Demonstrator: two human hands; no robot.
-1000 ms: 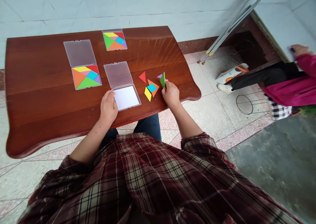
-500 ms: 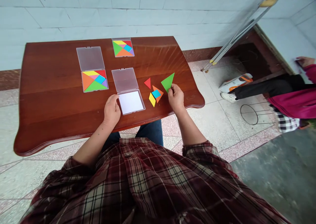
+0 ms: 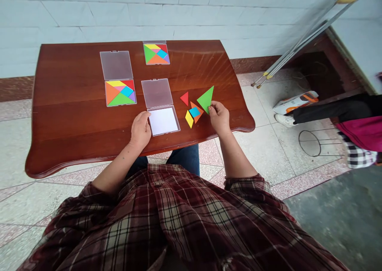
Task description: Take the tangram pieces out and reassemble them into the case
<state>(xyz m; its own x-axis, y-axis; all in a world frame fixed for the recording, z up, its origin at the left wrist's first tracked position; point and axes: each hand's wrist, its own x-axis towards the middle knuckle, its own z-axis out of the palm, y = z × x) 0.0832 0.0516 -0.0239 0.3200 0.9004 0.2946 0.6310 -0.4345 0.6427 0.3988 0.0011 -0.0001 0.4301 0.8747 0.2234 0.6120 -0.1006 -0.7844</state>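
My right hand [image 3: 220,116] pinches a green triangle [image 3: 205,100] by its lower corner, at the right of the table. Left of it lie a red triangle [image 3: 185,98], a yellow parallelogram [image 3: 189,119] and a blue square [image 3: 195,112] on an orange piece [image 3: 200,110]. My left hand [image 3: 141,131] rests at the left edge of an open clear case [image 3: 178,123], its fingers curled against the rim; a white sheet [image 3: 163,121] lies inside. Whether another piece is under the green triangle cannot be seen.
Two cases filled with coloured pieces, one at the left [image 3: 120,93] and one at the back [image 3: 156,54], stand on the brown table [image 3: 68,123]. Crutches [image 3: 286,56] lean by the wall. At the right are a person's leg [image 3: 334,110], a bag [image 3: 295,102] and a wire stand [image 3: 309,143].
The view has shifted, so the table appears farther right. The green triangle in my right hand is turned slightly and sits a little closer to the loose pieces.
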